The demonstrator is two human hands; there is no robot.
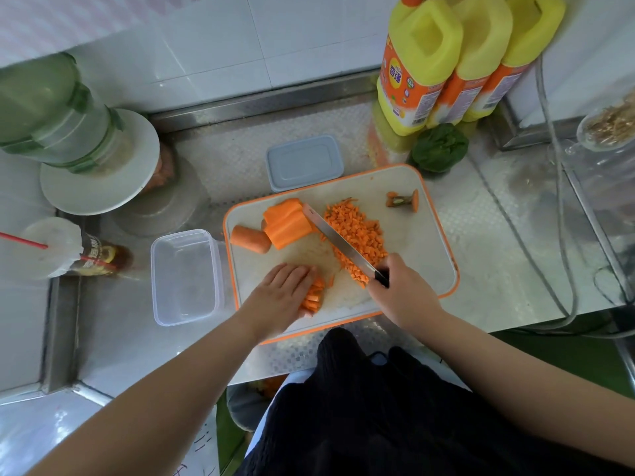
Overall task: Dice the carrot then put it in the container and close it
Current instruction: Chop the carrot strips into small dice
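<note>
- Left hand (287, 292) lies over a bundle of carrot sticks (313, 297) at the near-left of the cutting board (422, 235); fingers curve down over the sticks, pinning them.
- Right hand (400, 286) fingers clenched round the black handle of the knife (338, 240); blade runs diag across the board, along the left edge of the diced carrot pile (359, 237).
- Uncut stock at far-left of board: stack of carrot slabs (287, 223) w/ a carrot chunk (250, 238) just beside it. Carrot top (402, 200) far-right = scrap, we judge.
- Container (185, 276) open, nothing visible inside, touching the board's left edge on the bench (515, 269); lid (304, 163) apart, behind the board.
- Handling, our judgement: carrot stiff, light, not fragile; cut faces prob damp, so sticks may slide or roll — we'd hold them from above, fingertips tucked back from the blade.
- Dice are small and loose, no pinching; we'd scoop w/ the blade flat + palm, or slide them off the board edge into the container.
- Lid thin, prob flexy; take by the rim, press the corners.
</note>
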